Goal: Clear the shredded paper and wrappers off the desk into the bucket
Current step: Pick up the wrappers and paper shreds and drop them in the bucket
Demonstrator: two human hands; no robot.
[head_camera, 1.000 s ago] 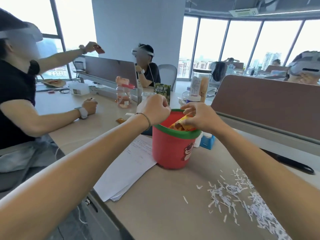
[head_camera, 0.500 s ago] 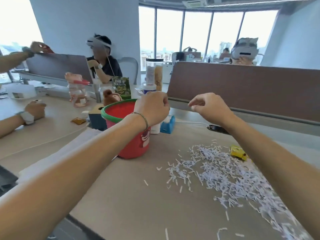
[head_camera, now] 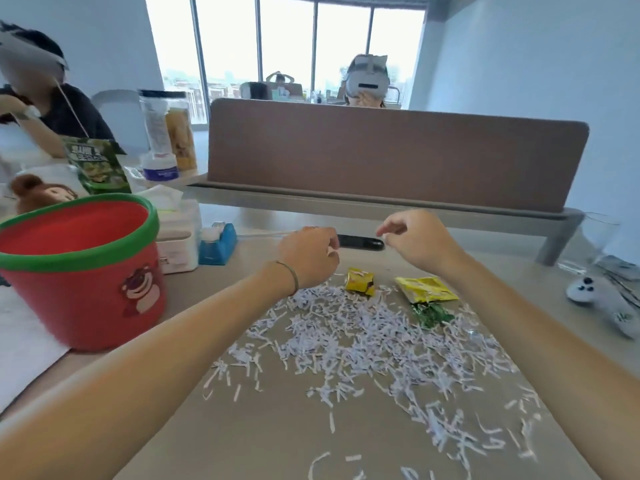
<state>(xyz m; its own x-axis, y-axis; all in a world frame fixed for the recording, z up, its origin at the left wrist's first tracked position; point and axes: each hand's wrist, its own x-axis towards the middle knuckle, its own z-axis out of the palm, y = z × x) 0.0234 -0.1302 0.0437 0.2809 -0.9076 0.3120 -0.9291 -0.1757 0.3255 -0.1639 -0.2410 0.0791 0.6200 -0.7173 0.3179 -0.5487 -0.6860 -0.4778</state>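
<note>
Both hands hover over the far edge of the shredded paper [head_camera: 363, 344], which is spread across the counter [head_camera: 270, 431] from centre to near right. Left hand [head_camera: 308, 256] has its fingers curled under; cannot tell if it holds anything. Right hand [head_camera: 415, 237] is loosely curled with nothing in it, just above the wrappers. Small yellow wrapper [head_camera: 360, 281], larger yellow wrapper [head_camera: 426, 289] and green wrapper [head_camera: 431, 314] lie at the far side of the pile, touching the shreds. Bucket [head_camera: 79, 271] stands well to the left, mouth up.

Likely next step: grab wrappers first. Suggest pinching each one by an edge, since they're light and crinkly. For shreds, rake inward with both hands cupped and compress before lifting; loose strips will shed on the way over. Pulling the bucket closer would help.
</note>
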